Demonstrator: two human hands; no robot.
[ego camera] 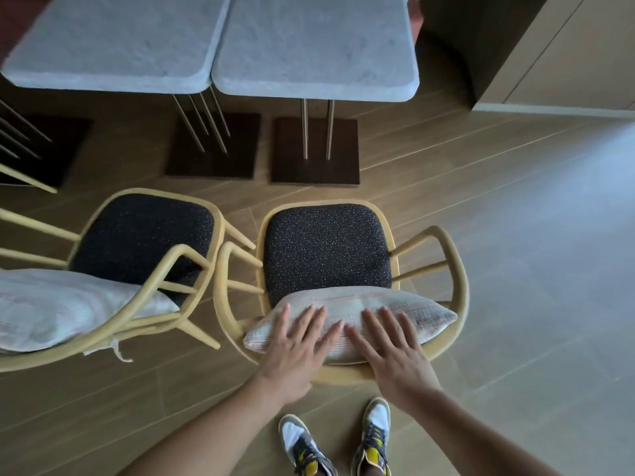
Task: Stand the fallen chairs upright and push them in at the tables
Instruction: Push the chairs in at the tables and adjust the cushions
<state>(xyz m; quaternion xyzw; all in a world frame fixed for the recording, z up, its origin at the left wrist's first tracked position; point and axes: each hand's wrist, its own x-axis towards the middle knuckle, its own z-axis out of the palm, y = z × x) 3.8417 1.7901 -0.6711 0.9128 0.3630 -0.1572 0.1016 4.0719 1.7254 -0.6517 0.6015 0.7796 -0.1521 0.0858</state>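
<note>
Two yellow-framed chairs with dark speckled seats stand upright on the floor in front of two grey stone-topped tables. The right chair (326,249) faces the right table (316,84), apart from it. A pale cushion (350,304) leans on its curved backrest. My left hand (299,345) and my right hand (391,345) lie flat on that cushion and the back rail, fingers spread. The left chair (141,235) stands beside it, with its own pale cushion (68,304), in front of the left table (113,77).
Each table stands on thin metal legs over a dark square base plate (314,151). Legs of another chair (27,176) show at the left edge. A wooden cabinet or wall (549,63) rises at the back right. My shoes (343,444) are behind the right chair.
</note>
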